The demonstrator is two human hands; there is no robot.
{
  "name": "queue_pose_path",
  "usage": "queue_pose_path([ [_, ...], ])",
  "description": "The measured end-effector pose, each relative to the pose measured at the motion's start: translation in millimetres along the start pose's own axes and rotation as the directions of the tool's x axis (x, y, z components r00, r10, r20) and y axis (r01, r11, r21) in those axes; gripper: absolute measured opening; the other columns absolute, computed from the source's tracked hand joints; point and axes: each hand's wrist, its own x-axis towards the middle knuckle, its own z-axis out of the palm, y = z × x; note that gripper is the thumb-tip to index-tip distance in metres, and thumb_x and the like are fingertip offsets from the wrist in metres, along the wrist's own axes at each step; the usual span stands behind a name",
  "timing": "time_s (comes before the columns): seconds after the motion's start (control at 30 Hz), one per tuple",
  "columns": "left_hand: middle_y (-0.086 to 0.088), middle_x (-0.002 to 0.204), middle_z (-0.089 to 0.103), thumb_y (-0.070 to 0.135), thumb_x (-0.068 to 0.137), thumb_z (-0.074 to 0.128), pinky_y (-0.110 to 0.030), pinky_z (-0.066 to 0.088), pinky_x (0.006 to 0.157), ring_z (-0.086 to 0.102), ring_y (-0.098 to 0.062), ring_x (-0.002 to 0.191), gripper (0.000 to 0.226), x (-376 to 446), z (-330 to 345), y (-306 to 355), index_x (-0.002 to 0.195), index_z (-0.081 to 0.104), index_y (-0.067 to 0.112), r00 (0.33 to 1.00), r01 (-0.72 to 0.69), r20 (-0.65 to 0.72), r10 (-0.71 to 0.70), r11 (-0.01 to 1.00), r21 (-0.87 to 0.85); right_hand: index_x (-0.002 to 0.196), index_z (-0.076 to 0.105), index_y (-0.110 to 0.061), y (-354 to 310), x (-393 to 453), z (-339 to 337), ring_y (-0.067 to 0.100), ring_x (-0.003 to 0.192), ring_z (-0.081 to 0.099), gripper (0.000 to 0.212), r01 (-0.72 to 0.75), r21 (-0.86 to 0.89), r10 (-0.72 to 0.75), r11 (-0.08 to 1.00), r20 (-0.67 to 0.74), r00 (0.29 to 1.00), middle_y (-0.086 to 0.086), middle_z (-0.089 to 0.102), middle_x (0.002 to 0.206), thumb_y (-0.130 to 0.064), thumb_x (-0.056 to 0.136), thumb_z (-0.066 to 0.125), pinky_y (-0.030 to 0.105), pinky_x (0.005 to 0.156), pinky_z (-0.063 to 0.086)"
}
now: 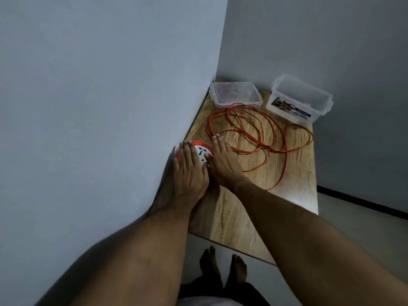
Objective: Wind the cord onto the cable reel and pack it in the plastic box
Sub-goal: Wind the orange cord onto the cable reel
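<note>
Reel (202, 153) at counter's (231, 208) left edge, left hand (190, 166) and right hand (221, 161) resting flat-fingered on it, apparently steadying it for winding; cord (260, 131) loose beyond; box (299, 100) and lid (235, 93) far.

The picture is dim and flat, with soft grey light on the walls (88, 85) and one pale patch of glare on the wooden tabletop (302, 198) at the right of the frame. Dark soft shadows lie under the forearms in the lower middle and along the wall beside the left hand (189, 171). Wide-angle distortion bends the wall corner and table edges, and the whole frame looks slightly soft and smeared, with fine detail lost.
</note>
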Motion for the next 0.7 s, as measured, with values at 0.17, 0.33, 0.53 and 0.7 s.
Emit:
queue_pose_path([
  [0.17, -0.028, 0.153, 0.05, 0.041, 0.097, 0.055, -0.051, 0.042, 0.116, 0.052, -0.044, 0.139, 0.073, -15, 12, -1, 0.15, 0.045, -0.008, 0.988, 0.156, 0.035, -0.153, 0.976, -0.155, 0.154, 0.024, 0.003, -5, -6, 7, 0.034, 0.149, 0.025, 0.057, -0.181, 0.281, 0.162, 0.942, 0.089, 0.983, 0.023, 0.029, 0.16, -0.03, 0.109, 0.036, 0.04, 0.121, 0.021],
  [0.33, -0.029, 0.151, 0.051, 0.035, 0.086, 0.081, -0.051, 0.043, 0.114, 0.055, -0.045, 0.136, 0.085, -13, 11, 10, 0.15, 0.045, -0.008, 0.947, 0.323, 0.104, -0.306, 0.901, -0.291, 0.146, 0.038, 0.0, -6, 0, 16, 0.035, 0.137, 0.039, 0.048, -0.277, 0.36, 0.259, 0.891, 0.097, 0.961, 0.021, 0.044, 0.147, -0.028, 0.107, 0.041, 0.043, 0.113, 0.031],
  [0.53, -0.024, 0.158, 0.04, 0.039, 0.099, 0.062, -0.048, 0.041, 0.118, 0.045, -0.039, 0.143, 0.076, 4, -5, 35, 0.157, 0.033, -0.001, 0.859, 0.497, 0.128, -0.496, 0.747, -0.442, 0.136, 0.045, -0.007, -4, 5, 14, 0.031, 0.128, 0.041, 0.041, -0.331, 0.529, 0.367, 0.781, 0.04, 0.93, 0.016, 0.044, 0.137, -0.02, 0.098, 0.053, 0.047, 0.106, 0.04],
  [0.7, -0.019, 0.156, 0.044, 0.038, 0.101, 0.061, -0.038, 0.048, 0.107, 0.051, -0.034, 0.135, 0.071, 32, -22, 54, 0.157, 0.034, 0.004, 0.843, 0.503, 0.114, -0.525, 0.697, -0.511, 0.134, 0.045, -0.007, 10, 10, -8, 0.032, 0.115, 0.054, 0.047, -0.272, 0.644, 0.405, 0.716, -0.065, 0.912, 0.012, 0.038, 0.135, -0.003, 0.088, 0.048, 0.046, 0.094, 0.054],
])
